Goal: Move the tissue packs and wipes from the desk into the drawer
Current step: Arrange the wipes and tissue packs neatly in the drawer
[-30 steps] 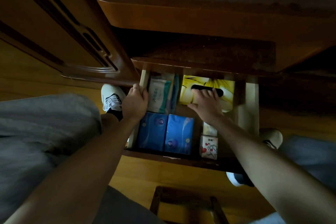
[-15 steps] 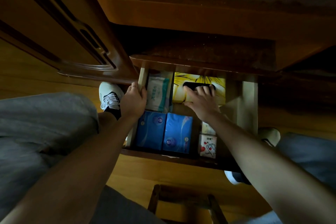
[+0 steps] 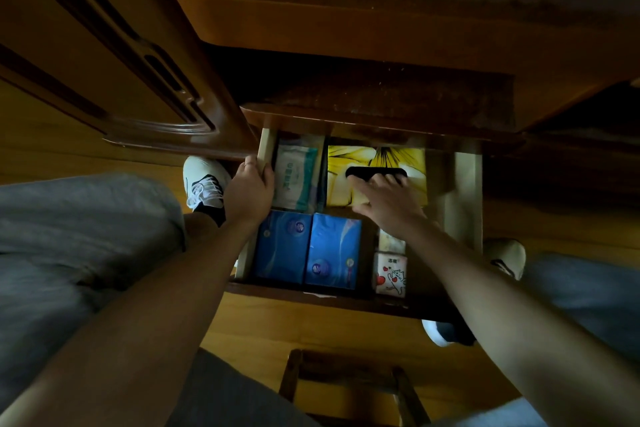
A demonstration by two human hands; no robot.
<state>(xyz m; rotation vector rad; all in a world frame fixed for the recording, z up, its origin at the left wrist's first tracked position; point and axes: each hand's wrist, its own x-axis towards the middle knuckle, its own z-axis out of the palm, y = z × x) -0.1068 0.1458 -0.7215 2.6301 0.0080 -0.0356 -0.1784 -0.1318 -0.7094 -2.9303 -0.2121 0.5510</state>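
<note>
Left hand [image 3: 250,191] grips drawer [image 3: 266,152] wall; right hand [image 3: 386,199] flat on yellow tissue box [image 3: 375,158].

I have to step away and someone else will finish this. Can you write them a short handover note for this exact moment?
Left hand: grips the drawer's left side wall.
Right hand: fingers straight, resting on the yellow tissue box at the drawer's back right.
In the drawer: wipes pack back left, two blue tissue packs side by side in front, small cartoon tissue pack front right, another small pack behind it.
Done: these are all in the drawer.
Left: the desk top is too dark to tell; check it for more.
</note>
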